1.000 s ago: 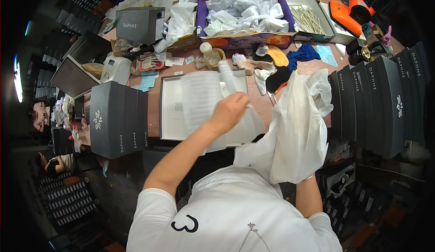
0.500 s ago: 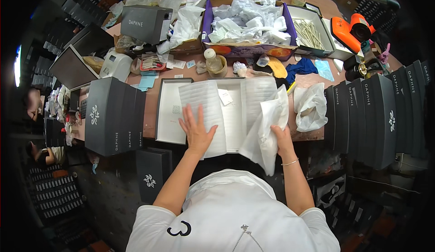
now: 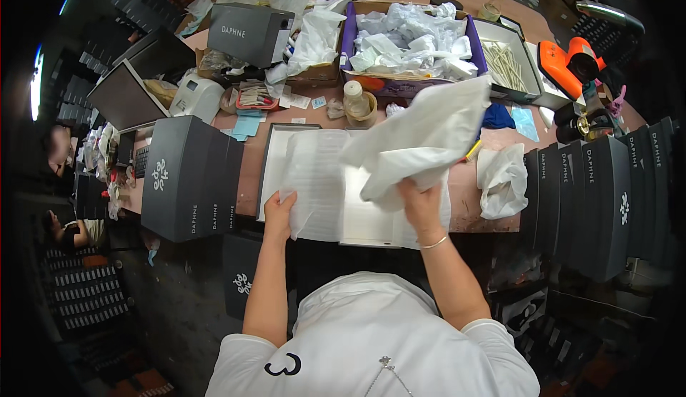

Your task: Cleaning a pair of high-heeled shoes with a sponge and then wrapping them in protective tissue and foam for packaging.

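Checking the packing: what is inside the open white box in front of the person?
White tissue paper lines the open white box; the left hand lifts its corner. The right hand holds a white bag above, hiding the right part.

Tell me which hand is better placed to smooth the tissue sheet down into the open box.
Probably the left hand: it already grips the tissue sheet at the open box. The right hand holds a white bag aloft.

place: looks like a shoe packing workshop or stockroom
boxes: stacks of dark shoe boxes [image 3: 187,177] on both sides of the workbench [image 3: 246,172]
packing stuff: purple carton of crumpled white tissue paper [image 3: 411,40], loose plastic bags [image 3: 504,180]
floor: more dark boxes [image 3: 75,300] piled below
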The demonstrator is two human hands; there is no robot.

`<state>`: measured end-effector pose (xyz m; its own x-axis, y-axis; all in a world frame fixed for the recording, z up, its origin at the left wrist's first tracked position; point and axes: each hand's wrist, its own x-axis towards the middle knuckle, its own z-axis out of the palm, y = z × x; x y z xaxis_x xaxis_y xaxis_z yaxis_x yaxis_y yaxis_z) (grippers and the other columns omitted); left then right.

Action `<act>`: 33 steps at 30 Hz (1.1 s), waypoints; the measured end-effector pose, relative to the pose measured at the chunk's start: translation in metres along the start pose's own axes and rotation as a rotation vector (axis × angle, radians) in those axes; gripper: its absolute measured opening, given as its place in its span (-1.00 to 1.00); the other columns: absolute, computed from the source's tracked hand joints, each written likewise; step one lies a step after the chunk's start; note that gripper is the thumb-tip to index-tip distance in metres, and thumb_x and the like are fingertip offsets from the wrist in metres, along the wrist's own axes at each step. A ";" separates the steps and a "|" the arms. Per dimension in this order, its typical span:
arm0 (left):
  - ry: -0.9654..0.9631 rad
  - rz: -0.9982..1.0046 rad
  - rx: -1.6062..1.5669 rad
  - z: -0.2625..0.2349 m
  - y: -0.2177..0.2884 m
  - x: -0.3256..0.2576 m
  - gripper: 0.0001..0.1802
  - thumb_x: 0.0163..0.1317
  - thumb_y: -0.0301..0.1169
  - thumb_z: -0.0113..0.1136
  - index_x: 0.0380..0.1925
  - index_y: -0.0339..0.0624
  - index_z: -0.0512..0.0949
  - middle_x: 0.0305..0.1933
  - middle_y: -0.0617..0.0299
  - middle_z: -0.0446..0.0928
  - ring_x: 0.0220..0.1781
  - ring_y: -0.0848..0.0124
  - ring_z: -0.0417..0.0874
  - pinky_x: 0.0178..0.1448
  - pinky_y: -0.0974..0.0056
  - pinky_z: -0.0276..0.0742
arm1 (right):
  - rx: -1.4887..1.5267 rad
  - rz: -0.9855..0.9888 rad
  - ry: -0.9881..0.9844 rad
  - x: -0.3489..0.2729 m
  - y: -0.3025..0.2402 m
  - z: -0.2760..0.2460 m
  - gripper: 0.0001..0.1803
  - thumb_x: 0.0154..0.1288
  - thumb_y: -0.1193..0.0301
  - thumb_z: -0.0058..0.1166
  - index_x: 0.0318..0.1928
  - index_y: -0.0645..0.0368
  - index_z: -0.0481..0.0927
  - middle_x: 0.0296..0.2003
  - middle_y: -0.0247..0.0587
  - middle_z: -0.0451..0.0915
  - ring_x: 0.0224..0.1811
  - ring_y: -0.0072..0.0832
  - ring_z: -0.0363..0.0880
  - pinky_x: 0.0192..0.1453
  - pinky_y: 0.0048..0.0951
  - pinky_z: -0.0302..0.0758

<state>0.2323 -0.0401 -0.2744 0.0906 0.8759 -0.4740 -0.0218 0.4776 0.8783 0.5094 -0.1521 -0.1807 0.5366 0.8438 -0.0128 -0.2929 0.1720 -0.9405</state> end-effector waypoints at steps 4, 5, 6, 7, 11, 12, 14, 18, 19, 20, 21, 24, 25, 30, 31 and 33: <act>-0.031 0.013 -0.132 -0.004 0.005 0.003 -0.75 0.23 -0.52 0.20 -0.10 -0.39 0.54 -0.15 0.11 0.62 -0.17 0.39 0.65 -0.06 0.32 0.57 | -0.455 0.203 -0.194 -0.019 0.146 -0.005 -0.51 0.07 0.36 0.17 0.02 0.34 0.47 -0.03 -0.02 0.53 0.00 -0.26 0.51 0.12 -0.36 0.41; -0.040 0.027 -0.158 -0.003 0.007 0.002 -0.73 0.23 -0.51 0.21 -0.09 -0.40 0.53 -0.14 0.10 0.62 -0.15 0.38 0.65 -0.04 0.30 0.58 | -0.706 0.180 -0.235 -0.027 0.174 -0.015 -0.48 0.04 0.34 0.17 0.03 0.34 0.46 -0.01 0.05 0.52 0.02 -0.18 0.51 0.14 -0.33 0.41; -0.046 0.037 -0.171 -0.001 0.010 -0.002 -0.74 0.24 -0.50 0.21 -0.09 -0.39 0.54 -0.14 0.10 0.62 -0.16 0.39 0.65 -0.04 0.31 0.58 | -0.956 0.153 -0.280 -0.030 0.185 -0.019 -0.44 0.01 0.32 0.17 0.04 0.34 0.46 0.02 0.12 0.51 0.05 -0.09 0.51 0.16 -0.29 0.41; -0.055 0.049 -0.184 0.002 0.012 -0.007 -0.74 0.24 -0.50 0.21 -0.09 -0.39 0.54 -0.15 0.11 0.62 -0.16 0.40 0.65 -0.04 0.31 0.58 | -0.921 0.199 -0.305 -0.027 0.187 -0.020 -0.42 -0.01 0.31 0.16 0.05 0.34 0.46 0.02 0.16 0.49 0.08 -0.03 0.48 0.17 -0.26 0.41; -0.112 0.063 -0.175 0.019 0.034 -0.035 -0.79 0.28 -0.51 0.17 -0.12 -0.39 0.55 -0.16 0.14 0.62 -0.20 0.45 0.63 -0.08 0.35 0.56 | -0.733 0.459 -0.374 -0.018 0.137 -0.004 -0.36 -0.04 0.27 0.15 0.09 0.33 0.44 0.04 0.23 0.44 0.16 0.09 0.37 0.21 -0.12 0.38; -0.160 0.048 -0.162 0.027 0.040 -0.043 -0.78 0.28 -0.51 0.17 -0.10 -0.38 0.55 -0.15 0.16 0.62 -0.20 0.47 0.62 -0.08 0.36 0.55 | -0.679 0.541 -0.384 -0.016 0.119 0.001 -0.35 -0.03 0.27 0.15 0.10 0.33 0.43 0.04 0.23 0.43 0.17 0.09 0.35 0.22 -0.08 0.37; -0.269 0.006 -0.125 0.048 0.044 -0.063 -0.76 0.28 -0.50 0.18 -0.08 -0.36 0.55 -0.14 0.20 0.62 -0.19 0.51 0.60 -0.08 0.39 0.53 | -0.882 0.463 -0.351 -0.028 0.167 -0.002 -0.31 -0.03 0.26 0.16 0.14 0.33 0.38 0.08 0.22 0.41 0.20 0.11 0.32 0.21 -0.06 0.37; -0.575 0.101 -0.001 0.074 0.036 -0.072 -0.63 0.37 -0.42 0.10 0.12 -0.35 0.45 -0.01 0.23 0.55 -0.08 0.58 0.54 0.02 0.43 0.46 | -0.998 0.361 -0.317 -0.026 0.174 0.000 -0.15 0.01 0.23 0.22 0.29 0.31 0.21 0.18 0.24 0.33 0.23 0.11 0.30 0.23 -0.01 0.34; -0.670 0.077 -0.106 0.070 0.038 -0.074 -0.60 0.40 -0.40 0.04 0.18 -0.35 0.40 0.08 0.17 0.50 0.00 0.52 0.53 0.09 0.40 0.45 | -0.973 0.183 -0.274 -0.028 0.168 -0.005 -0.14 0.04 0.25 0.23 0.32 0.30 0.16 0.20 0.23 0.31 0.23 0.07 0.32 0.20 -0.05 0.37; -0.762 0.052 -0.218 0.065 0.037 -0.079 -0.57 0.43 -0.39 -0.02 0.24 -0.35 0.34 0.16 0.12 0.45 0.09 0.46 0.52 0.16 0.36 0.43 | -0.951 0.005 -0.233 -0.030 0.160 -0.015 -0.12 0.08 0.27 0.23 0.35 0.30 0.11 0.22 0.21 0.29 0.24 0.02 0.33 0.18 -0.09 0.41; -0.674 0.115 -0.044 0.057 0.028 -0.076 -0.54 0.44 -0.37 -0.04 0.27 -0.35 0.30 0.23 0.04 0.39 0.18 0.36 0.48 0.23 0.30 0.39 | -0.927 -0.172 -0.189 -0.032 0.151 -0.023 -0.11 0.12 0.29 0.23 0.38 0.29 0.06 0.24 0.20 0.27 0.24 -0.02 0.34 0.15 -0.13 0.45; -0.414 0.598 0.845 0.052 -0.004 -0.066 -0.38 0.35 -0.35 0.05 0.33 -0.40 0.16 0.39 -0.24 0.14 0.47 0.01 0.14 0.43 0.02 0.16 | -0.420 0.198 -0.036 -0.038 0.091 -0.034 -0.19 0.29 0.43 0.10 0.44 0.20 -0.03 0.31 0.18 0.17 0.23 -0.21 0.42 0.09 -0.29 0.52; -0.441 0.728 1.071 0.067 -0.007 -0.063 -0.35 0.30 -0.38 0.08 0.32 -0.45 0.15 0.41 -0.24 0.11 0.49 -0.01 0.07 0.47 -0.05 0.02 | -0.330 0.226 0.019 -0.039 0.091 -0.043 -0.22 0.31 0.45 0.08 0.44 0.18 -0.03 0.31 0.14 0.17 0.19 -0.27 0.45 0.05 -0.34 0.54; -0.789 0.868 1.754 0.156 -0.034 -0.012 -0.16 0.16 -0.09 0.19 0.27 -0.51 0.20 0.41 -0.27 0.11 0.50 -0.07 0.00 0.52 -0.11 -0.20 | -0.114 0.167 0.080 -0.049 0.052 -0.068 -0.32 0.36 0.52 0.02 0.42 0.17 0.08 0.31 -0.02 0.21 0.03 -0.44 0.55 -0.04 -0.47 0.57; -0.850 0.679 2.091 0.162 -0.039 -0.002 -0.21 0.13 -0.05 0.18 0.19 -0.51 0.33 0.39 -0.27 0.16 0.48 -0.03 0.08 0.52 -0.08 -0.22 | -0.228 0.030 0.156 -0.053 0.037 -0.080 -0.42 0.33 0.55 0.03 0.34 0.22 0.24 0.21 -0.08 0.33 0.00 -0.46 0.55 -0.03 -0.48 0.55; -0.833 0.637 2.225 0.188 -0.032 -0.014 -0.33 0.14 -0.12 0.19 0.14 -0.40 0.41 0.36 -0.24 0.22 0.48 -0.01 0.09 0.52 -0.11 -0.24 | -0.657 -0.167 0.429 -0.057 -0.003 -0.129 -0.48 0.20 0.56 0.10 0.21 0.26 0.38 0.05 -0.08 0.46 -0.05 -0.43 0.52 0.02 -0.42 0.50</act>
<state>0.4189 -0.0804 -0.2842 0.6967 0.3675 -0.6161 0.3609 -0.9218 -0.1417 0.5823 -0.2662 -0.2213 0.8285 0.5417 0.1420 0.2726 -0.1686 -0.9472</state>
